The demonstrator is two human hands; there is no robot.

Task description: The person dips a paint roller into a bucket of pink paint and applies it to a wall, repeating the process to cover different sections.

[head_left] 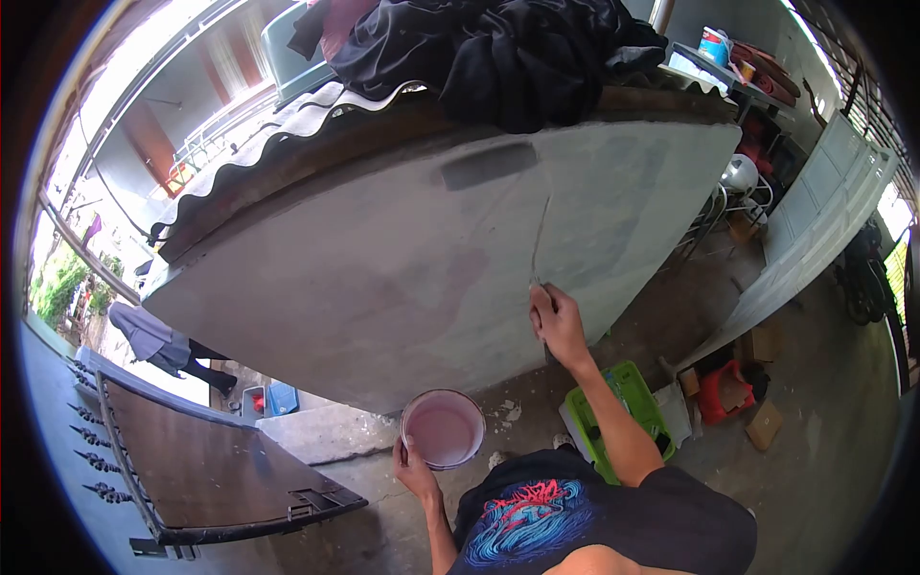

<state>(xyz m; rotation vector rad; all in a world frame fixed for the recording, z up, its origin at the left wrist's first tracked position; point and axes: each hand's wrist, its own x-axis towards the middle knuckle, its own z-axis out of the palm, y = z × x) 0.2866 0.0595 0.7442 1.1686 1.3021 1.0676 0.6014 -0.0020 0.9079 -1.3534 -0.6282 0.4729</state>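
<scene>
My left hand (414,468) grips the near left side of a round bucket (443,395), its fingers at the rim. Pale pinkish liquid lies inside. My right hand (559,326) is closed around what looks like a paintbrush (536,282), its tip against the grey-white wall (383,268); most of the tool is hidden by the fingers. A thin dark streak (540,230) runs up the wall from the tip. Higher up is a dark grey patch (489,167).
Dark clothes (517,57) hang over the wall's top, beside corrugated roofing (278,125). A green crate (623,402) stands below my right arm. A brown metal gate (211,460) is at left, a white folding door (815,240) at right. A person's legs (196,364) show far left.
</scene>
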